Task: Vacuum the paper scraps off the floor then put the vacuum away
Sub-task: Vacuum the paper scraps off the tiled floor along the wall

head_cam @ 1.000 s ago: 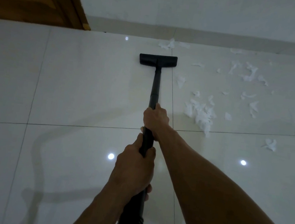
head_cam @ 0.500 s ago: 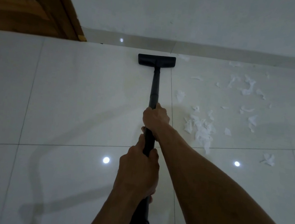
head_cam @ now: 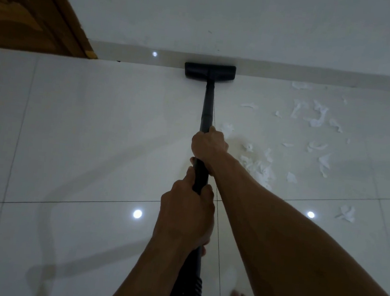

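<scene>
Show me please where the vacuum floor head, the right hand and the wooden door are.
vacuum floor head (head_cam: 209, 72): head view, middle of its black top.
right hand (head_cam: 209, 146): head view, back of the hand gripping the wand.
wooden door (head_cam: 16, 12): head view, its lower panel.

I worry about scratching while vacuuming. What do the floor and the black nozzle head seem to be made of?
The pale floor looks like glazed ceramic or porcelain tile: thin grout lines divide it and it mirrors ceiling lights sharply. The flat black vacuum nozzle head looks like matte moulded plastic, dull with no glints, though its underside is hidden. The white scraps look like torn tissue paper.
</scene>
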